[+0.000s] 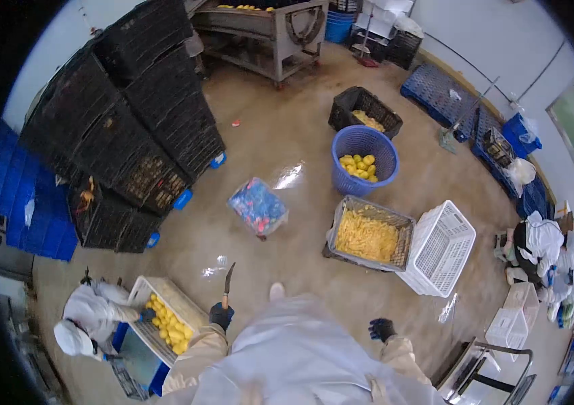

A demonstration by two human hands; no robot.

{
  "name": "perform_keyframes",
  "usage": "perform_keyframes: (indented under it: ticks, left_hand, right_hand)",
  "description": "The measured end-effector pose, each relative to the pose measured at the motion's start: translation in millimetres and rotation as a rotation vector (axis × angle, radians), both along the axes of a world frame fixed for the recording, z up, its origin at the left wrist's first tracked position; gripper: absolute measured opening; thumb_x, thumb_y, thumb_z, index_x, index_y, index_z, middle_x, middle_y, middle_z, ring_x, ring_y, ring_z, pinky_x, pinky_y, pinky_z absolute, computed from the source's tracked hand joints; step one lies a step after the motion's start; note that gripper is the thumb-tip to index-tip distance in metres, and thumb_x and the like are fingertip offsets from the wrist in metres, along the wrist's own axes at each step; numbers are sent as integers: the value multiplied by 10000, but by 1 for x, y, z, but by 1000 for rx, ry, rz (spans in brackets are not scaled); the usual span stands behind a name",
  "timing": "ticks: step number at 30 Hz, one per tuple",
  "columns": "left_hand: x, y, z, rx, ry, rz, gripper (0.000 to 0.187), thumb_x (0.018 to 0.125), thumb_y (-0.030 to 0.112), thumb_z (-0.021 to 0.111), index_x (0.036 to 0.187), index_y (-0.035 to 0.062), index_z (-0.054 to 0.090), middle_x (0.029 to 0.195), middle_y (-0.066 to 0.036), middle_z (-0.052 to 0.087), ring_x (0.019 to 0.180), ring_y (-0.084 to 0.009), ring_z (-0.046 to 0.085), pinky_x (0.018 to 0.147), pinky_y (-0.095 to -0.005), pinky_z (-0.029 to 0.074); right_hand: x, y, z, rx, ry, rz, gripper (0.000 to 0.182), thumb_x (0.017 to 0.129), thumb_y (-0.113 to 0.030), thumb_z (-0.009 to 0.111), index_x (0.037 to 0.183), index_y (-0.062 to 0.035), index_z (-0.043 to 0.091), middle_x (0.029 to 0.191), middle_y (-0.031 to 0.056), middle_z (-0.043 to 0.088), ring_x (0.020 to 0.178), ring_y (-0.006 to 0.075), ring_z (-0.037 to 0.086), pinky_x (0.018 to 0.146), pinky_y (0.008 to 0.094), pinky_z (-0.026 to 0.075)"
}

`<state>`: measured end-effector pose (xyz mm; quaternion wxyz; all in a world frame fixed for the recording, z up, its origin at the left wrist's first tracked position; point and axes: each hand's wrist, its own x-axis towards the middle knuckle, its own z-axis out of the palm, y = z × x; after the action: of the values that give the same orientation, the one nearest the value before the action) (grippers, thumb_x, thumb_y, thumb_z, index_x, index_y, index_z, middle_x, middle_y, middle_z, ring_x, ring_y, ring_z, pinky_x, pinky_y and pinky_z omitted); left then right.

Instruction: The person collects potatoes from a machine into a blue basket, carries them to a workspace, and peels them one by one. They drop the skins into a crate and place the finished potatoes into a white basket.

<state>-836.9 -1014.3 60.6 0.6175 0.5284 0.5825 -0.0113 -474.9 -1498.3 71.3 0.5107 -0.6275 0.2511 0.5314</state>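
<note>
My left hand (221, 315), in a dark glove, is closed around the handle of a curved knife (228, 283), whose blade points up. My right hand (382, 329), also gloved, hangs at the right of my apron with its fingers apart and nothing in it. A white crate (140, 295) of yellow produce (169, 324) lies just left of my left hand. Ahead of me stands a stool-like seat (259, 206) with a blue and pink cover. To its right is a grey crate (406, 241) of peeled yellow pieces (366, 236).
A co-worker in white (91, 310) bends over the crate at the left. Stacked black crates (125, 115) rise at the upper left. A blue basket (344, 143), a black crate (346, 101) and white crates (443, 250) stand ahead right. A metal cart (489, 371) is at the lower right.
</note>
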Motion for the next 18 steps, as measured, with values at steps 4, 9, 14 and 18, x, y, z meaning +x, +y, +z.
perform_keyframes:
  ticks: [4,9,14,18]
  left_hand:
    - [52,85,-26,421,363,-356,225,729,232,656,599,86,545,515,-39,523,423,-173,518,386,-342,402]
    - [159,149,-5,-27,192,-314,216,711,233,723,728,68,584,528,-41,534,390,-170,495,372,-330,384]
    - [270,170,-6,-72,36,-503,207,748,260,691,771,71,611,537,-41,538,398,-141,474,370,-291,371]
    - [369,169,27,184,137,-797,360,719,407,674,805,58,659,612,-83,593,512,-202,552,485,-340,425]
  right_hand:
    - [-41,-10,-40,7,-205,375,173,839,-110,517,964,-45,617,792,125,654,660,242,634,541,396,535]
    - [13,57,11,-33,-766,804,242,868,-225,483,950,-47,625,778,121,645,625,251,615,526,387,511]
    - [81,91,1,37,-639,381,224,860,-204,500,959,-33,605,763,134,625,615,270,602,522,416,502]
    - [104,103,-5,87,-483,51,214,855,-187,512,966,-21,588,751,145,609,607,285,592,519,440,495]
